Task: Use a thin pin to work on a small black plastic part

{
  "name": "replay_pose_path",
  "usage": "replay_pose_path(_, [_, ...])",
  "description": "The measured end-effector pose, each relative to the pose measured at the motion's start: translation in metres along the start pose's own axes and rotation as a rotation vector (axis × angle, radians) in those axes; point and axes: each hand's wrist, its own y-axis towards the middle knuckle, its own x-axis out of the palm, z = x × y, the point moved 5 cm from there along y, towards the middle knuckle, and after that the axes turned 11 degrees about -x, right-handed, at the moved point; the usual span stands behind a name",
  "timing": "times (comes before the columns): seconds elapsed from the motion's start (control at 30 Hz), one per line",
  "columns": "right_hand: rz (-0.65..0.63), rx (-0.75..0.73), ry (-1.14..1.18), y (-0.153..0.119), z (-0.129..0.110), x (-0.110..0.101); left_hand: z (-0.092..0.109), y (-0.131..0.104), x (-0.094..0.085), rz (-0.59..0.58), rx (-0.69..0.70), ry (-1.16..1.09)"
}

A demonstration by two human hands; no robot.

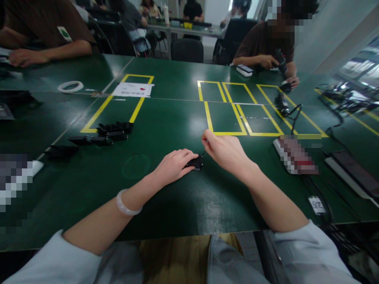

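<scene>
On the green table, my left hand (175,165) presses and grips a small black part (196,163) with the thumb below it and the fingers above. My right hand (226,152) is raised just to the right of that part, its fingertips pinched together. A thin dark shaft slants from beneath the right fingers toward the right end of the black part; the rest of what this hand holds is hidden. Several similar black parts (114,132) lie in a loose group to the left.
Yellow tape frames (229,133) mark the table ahead. A paper sheet (133,90) and a white tape roll (70,86) lie at the back left. At right are a device (296,156), cables and a labelled tag (316,205). A person across the table handles a dark tool (280,61).
</scene>
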Motion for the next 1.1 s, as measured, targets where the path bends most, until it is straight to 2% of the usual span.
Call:
replay_pose_path(0.17, [0.065,-0.028,0.061,-0.0012,-0.0012,-0.0022,-0.0001,0.0003,0.0004,-0.011,-0.011,0.002])
replay_pose_path(0.37, [0.001,0.014,-0.011,0.0007,0.0005,0.0013,-0.0002,0.0003,0.0003,-0.009,-0.006,-0.002])
replay_pose_path(0.57, [0.078,-0.019,0.060,-0.0003,-0.0019,0.0001,-0.0001,0.0001,-0.0001,-0.010,-0.009,-0.003])
replay_pose_path(0.83, [-0.002,0.010,0.008,0.0009,0.0002,0.0012,-0.0012,0.0000,0.0017,0.006,-0.004,-0.005])
replay_pose_path(1.1, [0.050,-0.019,0.051,-0.0011,-0.0017,-0.0009,-0.0002,0.0006,0.0003,-0.009,-0.008,-0.010])
